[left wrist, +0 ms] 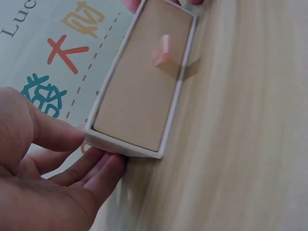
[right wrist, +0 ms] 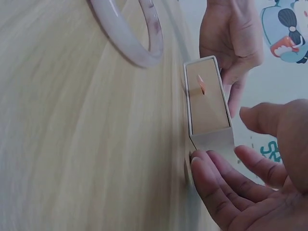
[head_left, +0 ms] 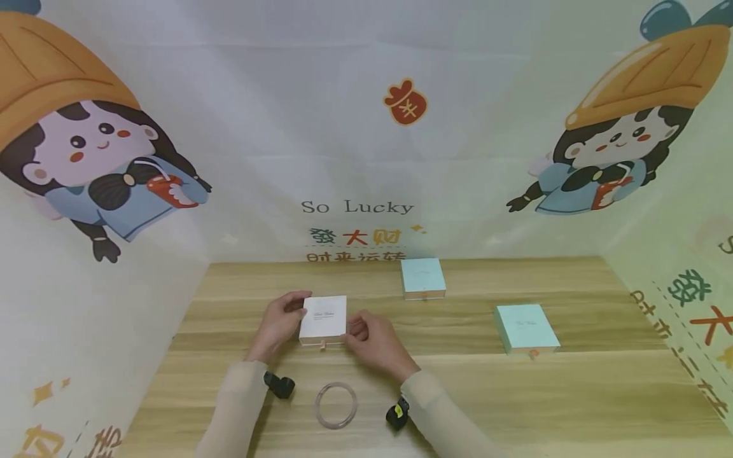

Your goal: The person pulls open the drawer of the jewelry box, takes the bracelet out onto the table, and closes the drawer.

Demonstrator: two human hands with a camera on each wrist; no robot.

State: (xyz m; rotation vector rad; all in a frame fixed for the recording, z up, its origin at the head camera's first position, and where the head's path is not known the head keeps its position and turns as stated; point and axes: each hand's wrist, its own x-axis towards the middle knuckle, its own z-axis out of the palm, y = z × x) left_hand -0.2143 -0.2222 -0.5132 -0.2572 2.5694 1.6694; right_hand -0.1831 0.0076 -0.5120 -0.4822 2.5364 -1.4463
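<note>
White box between two hands, lower centre of the head view

My left hand (head_left: 279, 324) is grasping the white box (head_left: 323, 318) along its left side, thumb at the top edge. My right hand (head_left: 375, 337) is resting at the lower right corner, fingers loose and the thumb standing apart from it in the right wrist view. The box is sitting left of centre, in the lower half of the head frame; I'm not able to tell whether its whole base is touching down.

Handling: it is looking light and stiff, probably card, smooth enough to slip a little. I'm judging the two sides the best hold — a hard squeeze would be risking dents. The peach pull tab (head_left: 323, 346) is standing out from the tan front, soft, probably suiting a pinch.

A translucent bangle (head_left: 336, 425) is lying flat at bottom centre, likely brittle. The wood-grain table (head_left: 458, 394) is running across the lower frame, bearing two pale blue boxes (head_left: 422, 277) (head_left: 527, 327) right of centre. A printed pale backdrop (head_left: 321, 127) is filling the upper frame — cartoon figures are showing upper left and upper right.
</note>
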